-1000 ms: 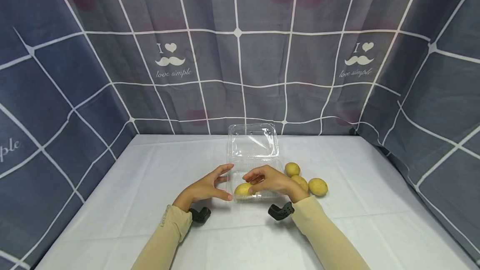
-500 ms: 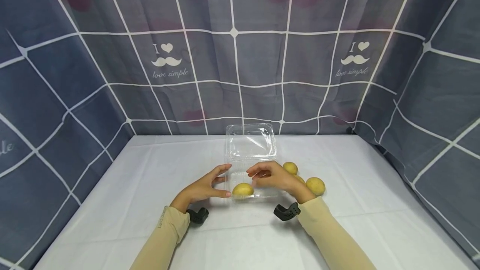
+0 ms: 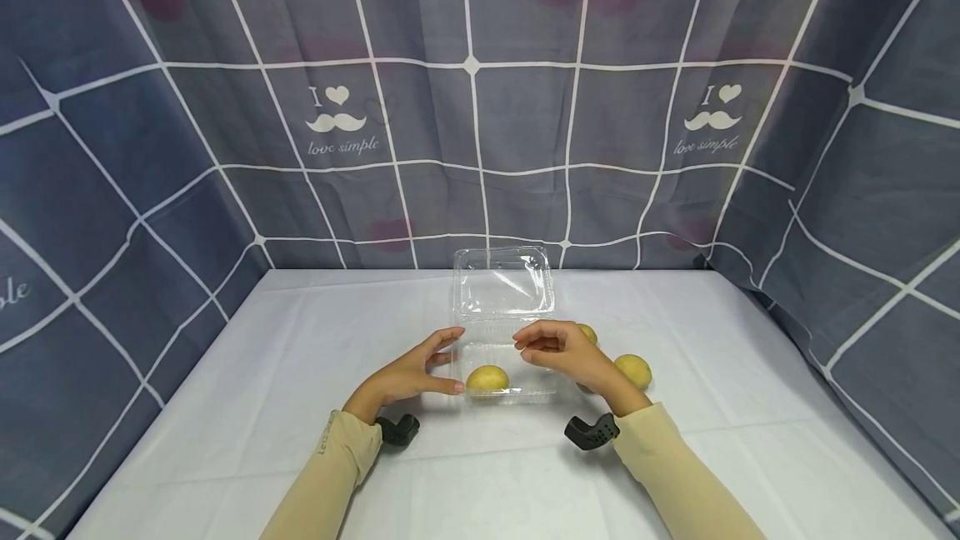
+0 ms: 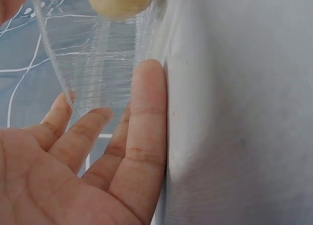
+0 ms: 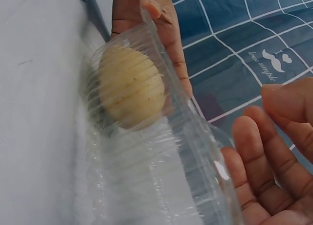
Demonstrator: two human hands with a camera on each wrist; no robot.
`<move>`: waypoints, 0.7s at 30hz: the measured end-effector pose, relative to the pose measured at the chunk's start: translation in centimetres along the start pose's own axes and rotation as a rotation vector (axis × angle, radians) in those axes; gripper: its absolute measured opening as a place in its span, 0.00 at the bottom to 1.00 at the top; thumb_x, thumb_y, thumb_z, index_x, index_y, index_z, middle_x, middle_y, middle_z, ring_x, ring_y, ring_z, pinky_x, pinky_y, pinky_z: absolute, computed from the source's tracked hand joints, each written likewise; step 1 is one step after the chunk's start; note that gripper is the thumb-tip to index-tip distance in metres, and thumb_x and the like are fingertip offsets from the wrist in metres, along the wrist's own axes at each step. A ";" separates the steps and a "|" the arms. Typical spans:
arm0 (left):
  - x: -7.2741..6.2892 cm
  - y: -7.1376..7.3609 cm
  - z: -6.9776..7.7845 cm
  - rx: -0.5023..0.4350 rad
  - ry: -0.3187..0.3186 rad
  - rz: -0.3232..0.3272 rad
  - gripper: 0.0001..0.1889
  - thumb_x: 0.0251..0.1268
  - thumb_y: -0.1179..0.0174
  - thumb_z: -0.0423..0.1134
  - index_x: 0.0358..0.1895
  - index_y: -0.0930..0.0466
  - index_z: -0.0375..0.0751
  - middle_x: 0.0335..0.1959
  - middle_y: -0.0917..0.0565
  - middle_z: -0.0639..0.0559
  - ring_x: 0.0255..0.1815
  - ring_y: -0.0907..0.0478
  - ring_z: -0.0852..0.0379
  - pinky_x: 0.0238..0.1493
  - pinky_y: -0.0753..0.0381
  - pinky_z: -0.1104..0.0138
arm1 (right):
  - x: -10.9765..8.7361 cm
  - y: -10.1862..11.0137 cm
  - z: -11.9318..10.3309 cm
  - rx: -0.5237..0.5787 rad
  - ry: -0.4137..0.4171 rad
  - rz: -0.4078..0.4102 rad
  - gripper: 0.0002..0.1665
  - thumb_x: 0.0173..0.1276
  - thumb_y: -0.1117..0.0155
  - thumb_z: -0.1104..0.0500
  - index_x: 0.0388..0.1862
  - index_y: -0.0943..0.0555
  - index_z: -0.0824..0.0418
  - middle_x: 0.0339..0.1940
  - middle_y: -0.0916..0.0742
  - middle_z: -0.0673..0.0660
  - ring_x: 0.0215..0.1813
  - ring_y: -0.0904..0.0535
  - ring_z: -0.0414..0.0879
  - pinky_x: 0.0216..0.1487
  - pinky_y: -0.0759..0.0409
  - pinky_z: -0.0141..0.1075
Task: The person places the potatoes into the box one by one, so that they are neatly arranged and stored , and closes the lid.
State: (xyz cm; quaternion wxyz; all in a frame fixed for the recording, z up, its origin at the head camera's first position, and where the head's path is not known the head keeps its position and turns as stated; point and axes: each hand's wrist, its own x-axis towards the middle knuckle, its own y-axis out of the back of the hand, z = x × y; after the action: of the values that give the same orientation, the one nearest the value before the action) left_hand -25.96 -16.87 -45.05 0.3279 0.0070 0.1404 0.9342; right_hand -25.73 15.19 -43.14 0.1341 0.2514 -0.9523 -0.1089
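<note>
A clear plastic clamshell box (image 3: 517, 394) stands on the table with its lid (image 3: 504, 283) raised at the back. One yellow potato (image 3: 487, 378) lies in its front left corner; the right wrist view shows that potato (image 5: 131, 88) through the ribbed wall. My left hand (image 3: 412, 373) is at the box's left side, fingers spread, its fingertips at the wall. Above the right part of the box is my right hand (image 3: 566, 352), fingers loosely bent with nothing between them. In the right wrist view this hand (image 5: 274, 166) is beside the box's rim.
Right of the box lie more potatoes: one potato (image 3: 633, 371) in plain sight, another potato (image 3: 588, 332) partly behind my right hand, and a third almost hidden by it. A white cloth (image 3: 360, 307) covers the table. Checked grey curtains (image 3: 420, 123) surround it.
My right hand has drawn away from the potato in the box, moving right and slightly up. That potato now shows whole. The left hand has stayed at the box's side.
</note>
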 end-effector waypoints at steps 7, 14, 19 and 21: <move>0.1 -0.1 0.1 0.009 -0.002 0.001 0.54 0.69 0.24 0.37 0.88 0.53 0.36 0.89 0.51 0.35 0.85 0.45 0.29 0.78 0.35 0.36 | -0.5 1.2 -0.5 -0.030 0.019 -0.006 0.21 0.75 0.31 0.68 0.61 0.19 0.80 0.55 0.12 0.73 0.51 0.13 0.39 0.55 0.14 0.31; -0.1 0.0 0.1 0.011 0.017 0.015 0.54 0.68 0.23 0.38 0.88 0.52 0.38 0.89 0.50 0.36 0.85 0.44 0.29 0.78 0.35 0.36 | -1.3 2.8 -1.8 -0.014 -0.045 -0.014 0.21 0.75 0.29 0.66 0.63 0.17 0.72 0.59 0.13 0.72 0.56 0.13 0.49 0.58 0.14 0.34; -0.1 0.1 -0.1 0.003 -0.001 0.024 0.54 0.67 0.23 0.37 0.87 0.50 0.36 0.88 0.49 0.35 0.85 0.43 0.29 0.78 0.33 0.36 | -2.0 4.1 -2.6 -0.024 -0.085 -0.028 0.22 0.76 0.30 0.65 0.66 0.18 0.71 0.60 0.13 0.69 0.59 0.14 0.57 0.59 0.15 0.35; -0.1 0.1 -0.3 0.004 -0.009 0.022 0.53 0.68 0.23 0.38 0.87 0.50 0.36 0.88 0.48 0.35 0.85 0.43 0.29 0.77 0.33 0.37 | -2.3 4.7 -2.6 -0.032 -0.071 -0.043 0.23 0.76 0.31 0.66 0.66 0.19 0.73 0.60 0.13 0.69 0.58 0.13 0.53 0.58 0.15 0.35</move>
State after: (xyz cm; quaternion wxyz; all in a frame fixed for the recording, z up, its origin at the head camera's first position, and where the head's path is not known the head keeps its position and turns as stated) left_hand -26.00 -17.10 -45.28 0.3180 0.0135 0.1408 0.9375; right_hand -25.15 19.98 -39.83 0.1019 0.2656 -0.9490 -0.1359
